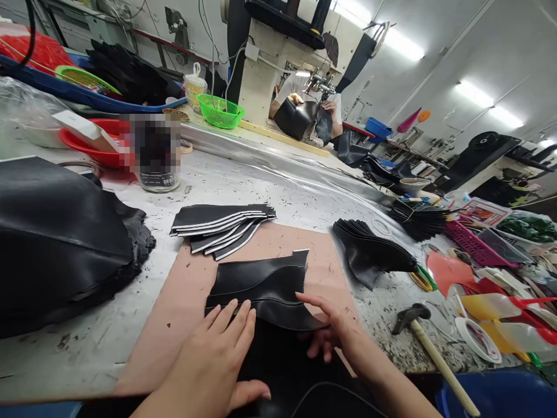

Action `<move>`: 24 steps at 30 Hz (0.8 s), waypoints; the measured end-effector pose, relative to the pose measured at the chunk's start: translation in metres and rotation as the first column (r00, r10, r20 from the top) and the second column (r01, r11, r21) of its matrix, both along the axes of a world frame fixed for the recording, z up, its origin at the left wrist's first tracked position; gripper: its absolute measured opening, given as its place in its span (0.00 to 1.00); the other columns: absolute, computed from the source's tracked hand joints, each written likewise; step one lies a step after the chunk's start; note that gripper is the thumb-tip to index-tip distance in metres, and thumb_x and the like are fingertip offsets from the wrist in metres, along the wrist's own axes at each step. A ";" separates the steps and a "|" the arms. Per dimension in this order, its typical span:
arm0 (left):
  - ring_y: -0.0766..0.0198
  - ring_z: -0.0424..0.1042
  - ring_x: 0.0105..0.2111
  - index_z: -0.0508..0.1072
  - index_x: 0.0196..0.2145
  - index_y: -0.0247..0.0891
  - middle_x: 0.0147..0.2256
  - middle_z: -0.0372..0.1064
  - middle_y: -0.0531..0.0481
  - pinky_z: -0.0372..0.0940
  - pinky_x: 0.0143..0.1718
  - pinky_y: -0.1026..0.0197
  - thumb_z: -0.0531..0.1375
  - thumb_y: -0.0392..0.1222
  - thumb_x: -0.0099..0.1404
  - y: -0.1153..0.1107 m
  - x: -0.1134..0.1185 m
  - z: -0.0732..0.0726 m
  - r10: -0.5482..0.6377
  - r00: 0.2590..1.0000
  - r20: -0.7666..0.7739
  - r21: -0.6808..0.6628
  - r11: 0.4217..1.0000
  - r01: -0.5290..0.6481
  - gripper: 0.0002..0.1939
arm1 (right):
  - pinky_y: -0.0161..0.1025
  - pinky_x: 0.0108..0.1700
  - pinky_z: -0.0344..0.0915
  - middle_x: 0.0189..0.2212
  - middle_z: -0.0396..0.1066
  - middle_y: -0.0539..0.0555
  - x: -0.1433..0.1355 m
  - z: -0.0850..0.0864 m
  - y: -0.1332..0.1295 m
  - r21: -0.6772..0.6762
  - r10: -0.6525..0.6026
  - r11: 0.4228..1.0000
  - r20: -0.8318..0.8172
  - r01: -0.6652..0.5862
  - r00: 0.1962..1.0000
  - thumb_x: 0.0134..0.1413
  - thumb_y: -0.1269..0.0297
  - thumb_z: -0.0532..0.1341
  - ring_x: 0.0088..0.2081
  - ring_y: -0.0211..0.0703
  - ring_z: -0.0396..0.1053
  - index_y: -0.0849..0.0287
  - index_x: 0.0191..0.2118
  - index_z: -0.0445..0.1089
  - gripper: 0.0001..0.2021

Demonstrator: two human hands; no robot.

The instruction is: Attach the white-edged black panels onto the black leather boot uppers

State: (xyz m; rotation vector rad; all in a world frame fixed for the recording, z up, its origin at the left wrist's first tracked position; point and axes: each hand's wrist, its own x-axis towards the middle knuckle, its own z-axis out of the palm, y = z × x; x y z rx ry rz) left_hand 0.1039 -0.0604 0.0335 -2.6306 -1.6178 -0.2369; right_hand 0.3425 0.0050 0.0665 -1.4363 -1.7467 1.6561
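Note:
A stitched black leather piece (265,284) lies on the pinkish-tan board (165,325) in front of me. My left hand (217,348) rests flat on its lower left, fingers stretched out and thumb apart. At its lower right corner, my right hand (343,331) has one digit over the top and the other fingers curled beneath the edge, partly hidden. Below, more black leather (278,371) hangs toward my lap. Just beyond the piece, a fanned stack of black strips with white edges (221,223) overlaps the board's far edge.
A large black leather pile (65,232) sits left, and a smaller stack (369,249) lies right. Near the right edge are a hammer (435,354), a tape roll (477,339) and bottles (491,306). A jar (159,180) stands back left. Across the table, a person (289,93) works at a sewing machine (265,75).

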 end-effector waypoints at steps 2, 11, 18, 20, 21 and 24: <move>0.46 0.68 0.49 0.69 0.51 0.32 0.52 0.67 0.39 0.67 0.46 0.50 0.60 0.70 0.47 0.002 -0.002 0.006 -0.022 1.000 -0.013 0.023 0.999 0.022 0.44 | 0.35 0.23 0.65 0.37 0.72 0.58 -0.007 -0.006 -0.002 -0.113 -0.156 0.983 -0.083 0.147 0.984 0.52 0.39 0.51 0.29 0.43 0.72 0.58 0.50 0.68 0.30; 0.46 0.69 0.49 0.67 0.54 0.39 0.51 0.67 0.41 0.67 0.46 0.49 0.58 0.71 0.48 0.005 -0.002 0.009 -0.013 1.000 0.018 0.032 0.999 0.012 0.43 | 0.52 0.56 0.60 0.50 0.70 0.57 -0.011 0.002 0.010 0.351 0.077 0.928 0.149 -0.126 0.986 0.53 0.72 0.53 0.53 0.48 0.64 0.55 0.51 0.69 0.20; 0.43 0.68 0.48 0.67 0.53 0.41 0.53 0.66 0.44 0.67 0.45 0.46 0.62 0.68 0.48 0.006 0.006 0.009 -0.011 0.999 -0.041 0.033 0.999 0.012 0.40 | 0.50 0.51 0.66 0.51 0.69 0.55 -0.013 -0.003 0.025 0.313 0.078 0.941 0.158 -0.125 0.984 0.52 0.74 0.54 0.53 0.49 0.65 0.54 0.50 0.70 0.20; 0.42 0.69 0.48 0.67 0.53 0.40 0.53 0.66 0.45 0.67 0.43 0.46 0.62 0.67 0.48 0.006 0.006 0.009 -0.022 0.999 -0.046 0.050 0.998 0.024 0.41 | 0.40 0.33 0.73 0.51 0.68 0.55 -0.014 -0.004 0.028 0.200 0.058 0.976 0.121 -0.082 0.991 0.52 0.73 0.54 0.41 0.45 0.72 0.53 0.50 0.71 0.20; 0.41 0.69 0.47 0.68 0.53 0.40 0.52 0.67 0.45 0.68 0.42 0.45 0.62 0.68 0.47 0.007 0.005 0.009 -0.027 0.998 -0.048 0.069 0.997 0.030 0.41 | 0.34 0.25 0.70 0.51 0.68 0.55 -0.014 -0.005 0.029 0.143 0.050 0.988 0.103 -0.065 0.993 0.52 0.73 0.54 0.34 0.41 0.72 0.52 0.50 0.70 0.21; 0.40 0.71 0.44 0.70 0.51 0.41 0.49 0.70 0.44 0.69 0.38 0.44 0.63 0.68 0.44 0.009 0.006 0.011 -0.047 0.997 -0.058 0.123 0.991 0.054 0.41 | 0.28 0.17 0.62 0.49 0.69 0.53 -0.014 -0.005 0.030 0.087 0.053 0.994 0.080 -0.060 0.995 0.52 0.74 0.53 0.24 0.32 0.67 0.51 0.51 0.70 0.22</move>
